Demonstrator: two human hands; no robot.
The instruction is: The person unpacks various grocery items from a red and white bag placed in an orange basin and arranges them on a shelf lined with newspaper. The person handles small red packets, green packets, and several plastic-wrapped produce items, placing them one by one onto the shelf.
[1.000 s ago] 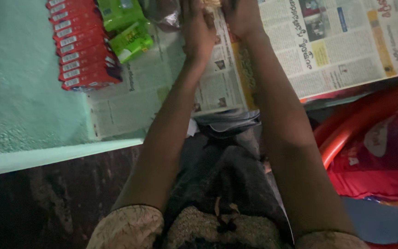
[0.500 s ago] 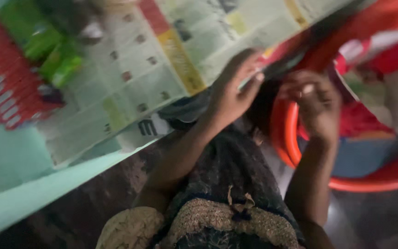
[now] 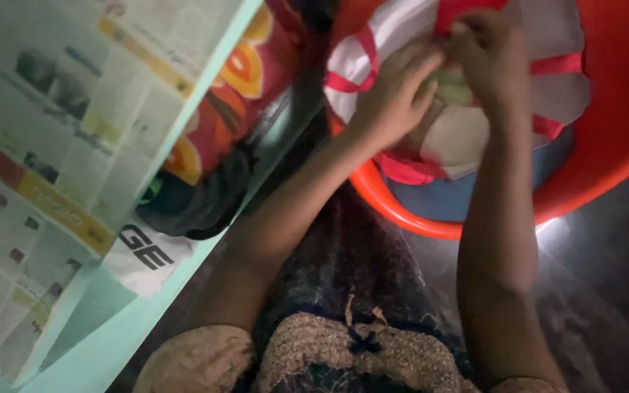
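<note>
My left hand (image 3: 391, 91) and my right hand (image 3: 489, 51) both reach into an orange plastic tub (image 3: 606, 145) on the floor. They rest on a white bag with red handles (image 3: 467, 138) that lies in the tub. My left fingers are spread over the bag's top. My right fingers are curled and pinch the bag's red edge near the top. A blue item (image 3: 445, 200) lies under the bag in the tub.
A pale green shelf edge (image 3: 205, 120) runs along the left, lined with newspaper (image 3: 74, 145). A red, orange and yellow patterned cloth (image 3: 234, 94) and a dark bundle (image 3: 198, 200) are tucked under it. Dark floor (image 3: 606, 291) lies at the right.
The view has swung from the newspaper-lined shelf down to the orange tub. Both hands have left the shelf and moved right into the tub, onto the white bag.
</note>
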